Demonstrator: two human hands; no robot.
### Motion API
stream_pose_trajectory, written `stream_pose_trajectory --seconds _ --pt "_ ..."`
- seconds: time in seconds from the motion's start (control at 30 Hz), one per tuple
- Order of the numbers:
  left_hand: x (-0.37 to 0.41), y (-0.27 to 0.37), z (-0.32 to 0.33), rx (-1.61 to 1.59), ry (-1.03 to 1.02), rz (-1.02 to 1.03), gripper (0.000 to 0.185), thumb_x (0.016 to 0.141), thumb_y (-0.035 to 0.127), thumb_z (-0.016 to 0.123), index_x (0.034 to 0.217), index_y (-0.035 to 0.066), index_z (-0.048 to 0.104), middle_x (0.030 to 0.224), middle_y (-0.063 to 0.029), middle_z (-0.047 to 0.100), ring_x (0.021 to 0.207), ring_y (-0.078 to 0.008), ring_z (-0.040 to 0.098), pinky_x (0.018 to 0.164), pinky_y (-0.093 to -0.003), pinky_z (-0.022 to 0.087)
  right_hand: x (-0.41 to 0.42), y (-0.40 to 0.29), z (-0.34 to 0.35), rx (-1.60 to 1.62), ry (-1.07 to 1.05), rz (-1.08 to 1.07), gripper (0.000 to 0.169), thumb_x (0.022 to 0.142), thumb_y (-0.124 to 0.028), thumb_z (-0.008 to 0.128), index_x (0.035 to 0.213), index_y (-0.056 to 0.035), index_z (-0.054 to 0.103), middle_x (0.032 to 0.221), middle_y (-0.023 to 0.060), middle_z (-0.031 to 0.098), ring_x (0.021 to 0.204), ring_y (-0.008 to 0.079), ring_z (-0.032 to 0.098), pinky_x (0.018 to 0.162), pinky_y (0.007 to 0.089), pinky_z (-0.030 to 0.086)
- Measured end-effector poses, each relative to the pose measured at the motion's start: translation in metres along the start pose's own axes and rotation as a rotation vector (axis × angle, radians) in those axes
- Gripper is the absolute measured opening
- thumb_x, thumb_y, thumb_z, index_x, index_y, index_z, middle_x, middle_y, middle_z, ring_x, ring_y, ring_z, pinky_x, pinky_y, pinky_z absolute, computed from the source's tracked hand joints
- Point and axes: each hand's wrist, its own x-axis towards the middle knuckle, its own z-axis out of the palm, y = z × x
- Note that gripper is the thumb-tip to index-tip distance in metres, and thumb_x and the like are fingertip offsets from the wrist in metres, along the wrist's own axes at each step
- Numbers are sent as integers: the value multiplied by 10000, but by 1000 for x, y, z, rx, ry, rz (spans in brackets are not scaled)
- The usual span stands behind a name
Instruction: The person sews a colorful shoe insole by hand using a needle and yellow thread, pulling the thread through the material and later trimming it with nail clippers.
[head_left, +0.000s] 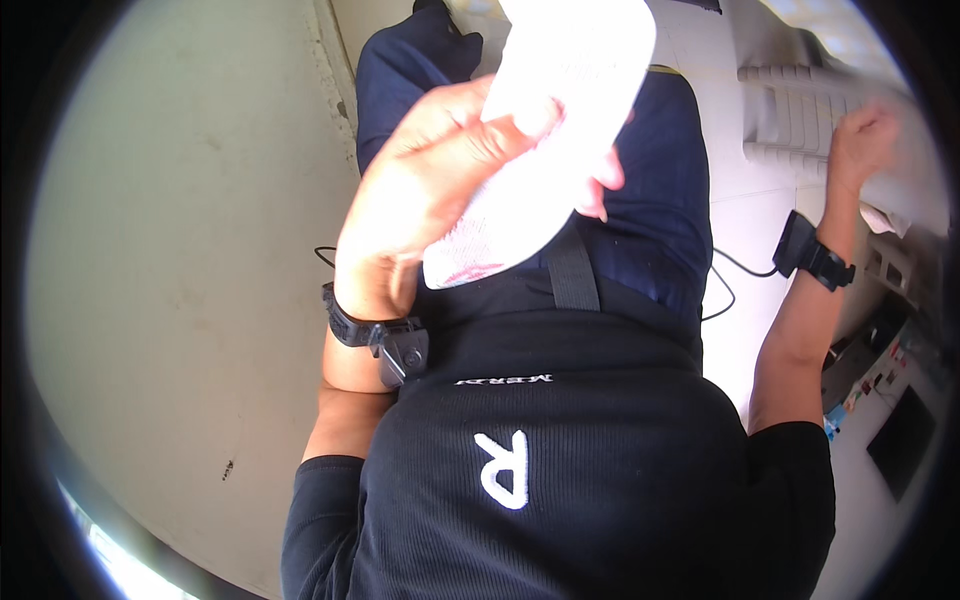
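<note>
My left hand (450, 165) grips a flat, elongated white piece (517, 195) with rounded ends, shaped like a shoe insole. The thumb presses on its upper face and fingertips show past the far edge. Strong light washes out much of its surface; fine texture and a reddish mark show at the near end. It is held above my lap. Out to the right, my right hand (862, 146) is blurred, with its fingers curled in beside a pale slatted plastic item (799, 112). Whether those fingers hold anything is unclear.
A pale wall (180, 225) rises close on my left. Black wrist devices sit on my left wrist (401, 352) and right wrist (814, 255), with a thin black cable (739, 266) near the right one. A dark flat panel (902, 442) and small items appear at the far right.
</note>
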Motion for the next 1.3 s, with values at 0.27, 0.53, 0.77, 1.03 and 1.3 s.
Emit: stream_pose_trajectory --seconds 0.27,0.53,0.77,1.03,1.3 --pt "20 5 16 -131 -5 -67 355 942 198 414 1073 -95 565 957 -187 649 836 -237 635 803 -320 488 -14 4 26 154 -6 130 243 888 -269 559 965 -39 568 787 124 648 711 294 639 668 384 495" --pt "23 -1 15 134 198 -75 401 937 250 391 991 -82 610 922 -182 664 819 -223 635 813 -289 462 -13 11 31 206 33 127 226 880 -263 578 952 -49 577 774 97 638 682 246 627 646 353 493" --pt "36 -5 19 233 178 -11 468 918 300 434 1080 -120 563 907 -238 657 740 -265 658 715 -331 520 -21 23 32 177 -4 100 225 882 -256 575 965 -47 582 791 87 640 681 239 620 654 340 491" --pt "37 -2 36 134 91 -1 301 930 100 418 1145 -71 541 966 -201 659 838 -245 673 778 -321 526 0 29 33 207 25 135 223 876 -244 565 947 -34 589 793 103 647 699 246 630 675 348 492" --pt "59 -4 39 488 187 252 201 888 58 548 1062 -12 621 867 -64 671 748 -99 630 677 -206 468 20 40 63 271 -36 176 214 874 -255 542 954 -62 585 810 126 654 722 307 641 678 398 500"
